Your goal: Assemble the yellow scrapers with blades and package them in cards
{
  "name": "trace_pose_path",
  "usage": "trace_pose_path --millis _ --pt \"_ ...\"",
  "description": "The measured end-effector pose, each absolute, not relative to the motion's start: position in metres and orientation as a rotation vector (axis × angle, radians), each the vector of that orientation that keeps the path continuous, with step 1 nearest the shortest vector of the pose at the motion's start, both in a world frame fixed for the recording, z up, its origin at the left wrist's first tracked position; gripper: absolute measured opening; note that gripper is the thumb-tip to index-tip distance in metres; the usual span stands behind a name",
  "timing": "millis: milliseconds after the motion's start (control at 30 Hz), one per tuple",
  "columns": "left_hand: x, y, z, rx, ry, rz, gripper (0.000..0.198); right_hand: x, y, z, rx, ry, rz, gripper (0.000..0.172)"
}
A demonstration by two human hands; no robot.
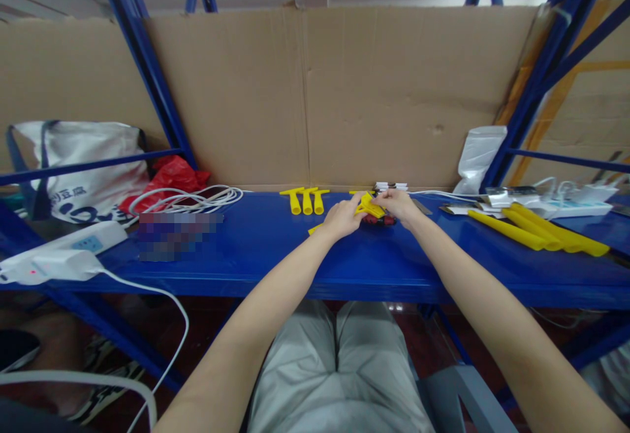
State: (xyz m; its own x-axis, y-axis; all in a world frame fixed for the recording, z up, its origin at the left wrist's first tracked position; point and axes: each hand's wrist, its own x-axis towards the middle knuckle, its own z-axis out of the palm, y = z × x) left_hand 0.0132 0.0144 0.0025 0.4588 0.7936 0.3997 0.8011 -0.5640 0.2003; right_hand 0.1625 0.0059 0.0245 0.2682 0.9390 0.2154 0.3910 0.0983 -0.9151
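Note:
Both my hands meet at the middle of the blue shelf (275,249). My left hand (343,216) and my right hand (399,205) are both closed on a small yellow plastic piece (370,204) held between them. Just under it lies a small dark red and black object (378,220). A yellow strip (315,228) pokes out below my left hand. Three short yellow T-shaped pieces (306,200) lie in a row to the left of my hands.
Long yellow tubes (534,229) lie at the right beside a white power strip (566,208) and a white bag (480,154). Coiled white cable (189,198), a red bag (170,177), a white tote (81,164) and another power strip (59,252) sit left. Cardboard (315,92) backs the shelf.

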Motion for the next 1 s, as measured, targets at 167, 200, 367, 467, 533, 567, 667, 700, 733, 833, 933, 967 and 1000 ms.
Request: trace_pose_path --millis 167,200,367,467,533,567,667,700,733,833,933,967,1000 --pt "0.013 0.018 0.001 -2.704 -1.397 -0.807 0.044 0.167 0.013 0.022 -1.426 -1.269 0.632 0.012" --pt "0.013 0.019 0.001 -2.71 -1.394 -0.83 0.041 0.17 0.015 0.02 -1.41 -1.258 0.623 0.01" --pt "0.011 0.024 -0.002 -2.699 -1.405 -0.906 0.036 0.194 0.034 0.012 -1.439 -1.253 0.415 0.002" --pt "0.011 0.024 -0.002 -2.664 -1.392 -0.946 0.036 0.207 0.041 0.009 -1.524 -1.326 0.171 0.011" --pt "0.01 0.024 -0.002 -2.649 -1.387 -0.968 0.036 0.213 0.043 0.008 -1.598 -1.432 0.056 0.017" --pt "0.01 0.025 -0.002 -2.646 -1.386 -0.972 0.035 0.214 0.043 0.007 -1.637 -1.486 0.009 0.021" --pt "0.01 0.027 -0.003 -2.641 -1.404 -0.965 0.035 0.219 0.04 0.006 -1.768 -1.618 -0.131 0.032" --pt "0.01 0.027 -0.003 -2.639 -1.416 -0.959 0.035 0.22 0.038 0.006 -1.824 -1.649 -0.172 0.036" --pt "0.01 0.028 -0.003 -2.638 -1.429 -0.952 0.035 0.222 0.036 0.005 -1.891 -1.672 -0.199 0.04" --pt "0.01 0.027 -0.002 -2.637 -1.458 -0.933 0.035 0.231 0.031 0.003 -2.111 -1.69 -0.192 0.048" --pt "0.01 0.024 -0.001 -2.63 -1.482 -0.911 0.034 0.243 0.03 0.001 -2.266 -1.682 -0.129 0.051" --pt "0.01 0.023 0.0 -2.627 -1.49 -0.902 0.033 0.247 0.03 0.0 -2.299 -1.679 -0.112 0.051" --pt "0.01 0.023 0.0 -2.623 -1.498 -0.891 0.033 0.25 0.031 -0.001 -2.325 -1.68 -0.095 0.051"
